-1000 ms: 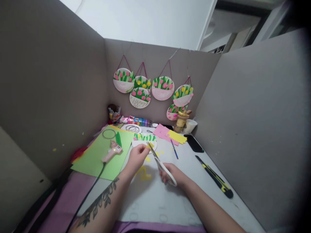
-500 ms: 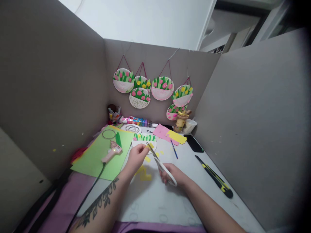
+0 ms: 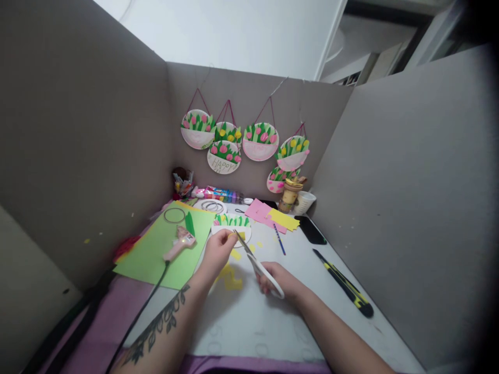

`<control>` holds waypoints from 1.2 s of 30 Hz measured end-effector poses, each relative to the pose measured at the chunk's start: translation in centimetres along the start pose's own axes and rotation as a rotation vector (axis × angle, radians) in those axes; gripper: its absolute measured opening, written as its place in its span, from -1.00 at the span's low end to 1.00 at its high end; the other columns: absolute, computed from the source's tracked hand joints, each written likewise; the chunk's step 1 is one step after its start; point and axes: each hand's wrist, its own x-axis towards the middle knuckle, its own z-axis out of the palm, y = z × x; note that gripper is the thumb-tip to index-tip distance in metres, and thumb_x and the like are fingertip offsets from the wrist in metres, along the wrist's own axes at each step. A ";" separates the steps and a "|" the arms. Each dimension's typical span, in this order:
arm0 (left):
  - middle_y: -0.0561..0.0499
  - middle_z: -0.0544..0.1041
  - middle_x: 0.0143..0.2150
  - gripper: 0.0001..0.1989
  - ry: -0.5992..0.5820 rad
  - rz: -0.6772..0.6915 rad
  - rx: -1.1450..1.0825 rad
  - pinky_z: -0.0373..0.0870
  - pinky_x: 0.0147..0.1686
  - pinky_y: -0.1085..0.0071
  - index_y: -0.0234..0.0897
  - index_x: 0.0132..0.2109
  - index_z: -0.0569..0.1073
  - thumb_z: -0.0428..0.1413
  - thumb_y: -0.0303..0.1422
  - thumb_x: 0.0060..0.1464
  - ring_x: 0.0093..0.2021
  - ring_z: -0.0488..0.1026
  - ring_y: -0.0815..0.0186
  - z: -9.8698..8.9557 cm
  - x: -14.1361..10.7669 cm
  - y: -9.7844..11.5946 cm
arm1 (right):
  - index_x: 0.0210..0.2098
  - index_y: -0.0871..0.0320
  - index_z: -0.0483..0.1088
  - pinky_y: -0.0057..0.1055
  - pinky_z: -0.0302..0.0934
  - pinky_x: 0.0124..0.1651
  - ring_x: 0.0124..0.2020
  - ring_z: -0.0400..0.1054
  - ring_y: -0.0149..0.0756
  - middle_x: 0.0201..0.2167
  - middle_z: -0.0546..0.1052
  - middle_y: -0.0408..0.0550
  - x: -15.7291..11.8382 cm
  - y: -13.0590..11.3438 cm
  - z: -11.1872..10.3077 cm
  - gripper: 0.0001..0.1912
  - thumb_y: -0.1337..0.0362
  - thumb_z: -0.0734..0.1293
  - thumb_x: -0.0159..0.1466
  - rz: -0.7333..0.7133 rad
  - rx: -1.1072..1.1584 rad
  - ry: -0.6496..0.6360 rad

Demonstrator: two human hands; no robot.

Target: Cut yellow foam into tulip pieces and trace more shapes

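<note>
My left hand [image 3: 220, 246] pinches a small piece of yellow paper [image 3: 241, 236] between thumb and fingers. In my right hand [image 3: 273, 278] are white-handled scissors [image 3: 255, 263], fingers through the loops, with the blades pointing up and left at the yellow paper. Behind my left hand lies a white paper plate [image 3: 226, 228] with green paper leaves and a few pink and yellow flowers. Yellow paper scraps [image 3: 233, 278] are scattered on the table beneath my hands.
Left are green paper sheets [image 3: 152, 259] with a pink glue gun [image 3: 179, 249] and its cord. Pink paper [image 3: 259, 210], yellow paper [image 3: 284, 219], a blue pencil [image 3: 279, 240], a phone [image 3: 312, 231] and a utility knife [image 3: 343, 283] lie right. Decorated plates [image 3: 261, 150] hang behind.
My left hand has shifted slightly left with the yellow paper. The scissor blades have tipped a little to the left, while my right hand stays nearly in place.
</note>
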 end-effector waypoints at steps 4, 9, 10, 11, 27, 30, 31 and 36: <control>0.14 0.25 -0.56 -0.72 -0.008 -0.020 -0.014 0.12 -0.48 0.50 -0.29 -0.47 0.32 0.10 -0.16 -0.01 -0.51 0.17 0.42 0.1 -0.1 0.1 | -0.53 0.19 0.28 -0.53 0.13 -0.54 -0.62 0.27 -0.43 -0.68 0.37 -0.20 0.2 0.1 0.1 -0.84 0.38 0.21 -0.18 -0.007 0.022 0.033; 0.14 0.21 -0.57 -0.72 -0.013 -0.004 -0.010 0.10 -0.50 0.50 -0.28 -0.50 0.28 0.09 -0.18 -0.02 -0.52 0.15 0.43 0.2 -0.2 0.0 | -0.53 0.19 0.28 -0.53 0.13 -0.55 -0.63 0.26 -0.43 -0.68 0.36 -0.21 0.3 0.3 0.2 -0.85 0.39 0.22 -0.17 0.005 0.044 0.033; 0.14 0.21 -0.57 -0.72 -0.016 -0.005 -0.007 0.10 -0.50 0.50 -0.28 -0.51 0.28 0.09 -0.18 -0.02 -0.52 0.15 0.43 0.2 -0.2 -0.1 | -0.52 0.20 0.28 -0.53 0.14 -0.54 -0.62 0.27 -0.43 -0.68 0.37 -0.20 0.3 0.2 0.3 -0.85 0.39 0.22 -0.17 0.004 0.053 0.032; 0.14 0.21 -0.57 -0.72 -0.020 -0.006 -0.003 0.10 -0.50 0.50 -0.28 -0.51 0.27 0.09 -0.18 -0.02 -0.52 0.15 0.43 0.2 -0.1 -0.2 | -0.52 0.20 0.29 -0.53 0.14 -0.54 -0.62 0.27 -0.43 -0.67 0.37 -0.20 0.3 0.2 0.3 -0.84 0.39 0.22 -0.17 0.003 0.062 0.031; 0.15 0.22 -0.59 -0.71 -0.045 -0.023 0.003 0.09 -0.50 0.49 -0.28 -0.52 0.28 0.09 -0.18 -0.03 -0.53 0.15 0.43 0.3 -0.2 -0.1 | -0.52 0.20 0.29 -0.51 0.17 -0.56 -0.63 0.29 -0.41 -0.68 0.37 -0.19 0.3 -0.1 0.6 -0.86 0.37 0.22 -0.16 0.044 0.090 0.046; 0.14 0.23 -0.59 -0.73 -0.042 -0.031 0.007 0.11 -0.50 0.49 -0.28 -0.52 0.30 0.09 -0.19 -0.04 -0.53 0.16 0.42 0.3 -0.2 0.1 | -0.52 0.19 0.28 -0.52 0.17 -0.55 -0.62 0.29 -0.41 -0.66 0.37 -0.19 0.3 0.0 0.5 -0.86 0.36 0.22 -0.15 0.032 0.075 0.045; 0.14 0.24 -0.58 -0.74 -0.041 -0.031 0.008 0.11 -0.49 0.49 -0.28 -0.52 0.30 0.09 -0.19 -0.04 -0.53 0.17 0.42 0.3 -0.2 0.1 | -0.52 0.19 0.28 -0.51 0.17 -0.54 -0.62 0.29 -0.41 -0.66 0.37 -0.19 0.3 0.0 0.4 -0.86 0.36 0.22 -0.15 0.032 0.070 0.039; 0.14 0.24 -0.58 -0.75 -0.038 -0.025 0.001 0.11 -0.48 0.49 -0.28 -0.52 0.30 0.08 -0.21 -0.05 -0.52 0.17 0.42 0.2 -0.1 -0.1 | -0.52 0.19 0.28 -0.51 0.16 -0.54 -0.62 0.27 -0.41 -0.67 0.36 -0.19 0.3 0.1 0.3 -0.87 0.35 0.24 -0.15 0.039 0.058 0.026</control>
